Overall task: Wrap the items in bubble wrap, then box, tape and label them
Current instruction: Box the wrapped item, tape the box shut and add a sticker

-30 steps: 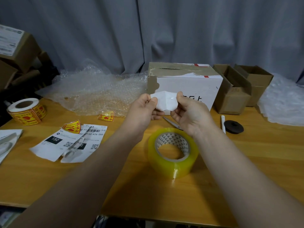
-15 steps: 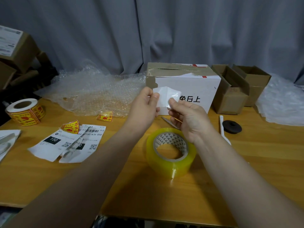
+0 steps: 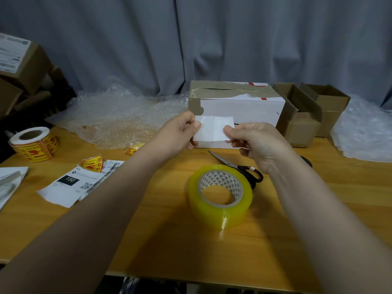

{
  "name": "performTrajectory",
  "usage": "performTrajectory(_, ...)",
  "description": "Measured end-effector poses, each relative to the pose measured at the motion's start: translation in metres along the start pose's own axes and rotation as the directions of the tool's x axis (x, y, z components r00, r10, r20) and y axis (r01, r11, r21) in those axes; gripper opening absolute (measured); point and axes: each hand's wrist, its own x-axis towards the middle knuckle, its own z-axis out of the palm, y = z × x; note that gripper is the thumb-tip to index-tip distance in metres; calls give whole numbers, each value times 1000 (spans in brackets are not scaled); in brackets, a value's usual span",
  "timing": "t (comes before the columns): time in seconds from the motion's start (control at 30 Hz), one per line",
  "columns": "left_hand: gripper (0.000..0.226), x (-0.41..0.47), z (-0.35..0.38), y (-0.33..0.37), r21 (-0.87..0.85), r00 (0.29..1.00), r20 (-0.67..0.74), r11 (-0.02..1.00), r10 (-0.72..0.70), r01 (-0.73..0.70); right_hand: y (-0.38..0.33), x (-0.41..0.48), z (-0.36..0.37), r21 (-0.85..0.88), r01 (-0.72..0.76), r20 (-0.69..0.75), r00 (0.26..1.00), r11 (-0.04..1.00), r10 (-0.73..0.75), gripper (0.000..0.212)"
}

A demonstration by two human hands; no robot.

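The box (image 3: 256,108) appears closed and taped; labelling is unfinished, as the fingers of the left hand (image 3: 180,133) and right hand (image 3: 255,141) pinch a white label (image 3: 214,128) in front of it.

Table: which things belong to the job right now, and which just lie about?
In hand: white label, pinched by left hand and right hand; white box behind it.
Lying about: tape roll, scissors, bubble wrap, sticker roll, printed slips, brown boxes.

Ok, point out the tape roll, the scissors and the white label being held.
tape roll (image 3: 220,217), head view, on its yellow outer wall.
scissors (image 3: 223,158), head view, on the bare blade.
white label (image 3: 213,128), head view, on the middle of its face.
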Motion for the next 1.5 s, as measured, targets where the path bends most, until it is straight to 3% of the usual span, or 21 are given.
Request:
performTrajectory(0.33, 20, -6, -8, -22, 214, 1000, 6, 977, -23, 21, 9, -2, 4, -46, -66, 16, 998, 997, 67, 12)
performTrajectory(0.43, 14, -8, -38, -61, 436, 977, -190, 883, -96, 171, 8, 1, -20, 105, -78, -111, 990, 991, 89, 10)
performTrajectory(0.5, 15, -13, -55, -81, 479, 946, -305, 842, -105, 248, 9, 4, -34, 75, -16, -190, 981, 997, 30, 9)
performTrajectory(0.53, 16, -14, -54, -81, 498, 948, -313, 839, -63, 220, 11, 3, -31, 25, 9, -175, 985, 1000, -4, 9)
performTrajectory(0.6, 14, -11, -42, -70, 553, 959, -273, 828, 71, 96, 18, 1, -9, -47, 67, -71, 995, 997, -71, 12)
performTrajectory(0.7, 13, -8, -26, -48, 682, 967, -128, 728, 219, -74, 20, -3, 22, -25, 174, 14, 985, 984, -173, 16)
performTrajectory(0.83, 21, -17, -22, -53, 842, 984, 116, 512, 133, -168, 18, -5, 25, -126, 346, 65, 938, 930, -340, 9)
performTrajectory(0.93, 20, -20, -16, -64, 856, 983, 177, 500, -41, -133, 20, -3, 28, -274, 496, 170, 868, 824, -466, 9)
performTrajectory(1.03, 25, -18, -16, -61, 768, 990, 87, 640, -109, 3, 23, 3, 26, -478, 617, 261, 779, 625, -570, 11)
performTrajectory(1.1, 20, -19, -17, -46, 576, 996, -89, 817, 19, 36, 25, 6, 23, -598, 702, 349, 662, 387, -663, 15)
performTrajectory(1.17, 25, -20, -19, -20, 200, 988, -149, 978, -32, 62, 25, 7, 21, -638, 757, 460, 521, 139, -719, 19)
performTrajectory(1.23, 54, -20, -19, 3, -46, 979, 41, 979, -197, 199, 26, 9, 21, -635, 771, 544, 407, -42, -734, 18)
performTrajectory(1.3, 62, -19, -19, 15, -38, 927, 254, 955, -276, 295, 24, 10, 20, -629, 762, 584, 335, -151, -740, 16)
performTrajectory(1.4, 59, -15, -19, 15, -119, 864, 398, 917, -309, 382, 24, 8, 13, -600, 758, 618, 237, -256, -750, 14)
performTrajectory(1.5, 37, -11, -19, 8, -184, 843, 442, 889, -306, 419, 26, 5, 4, -581, 747, 658, 196, -323, -727, 20)
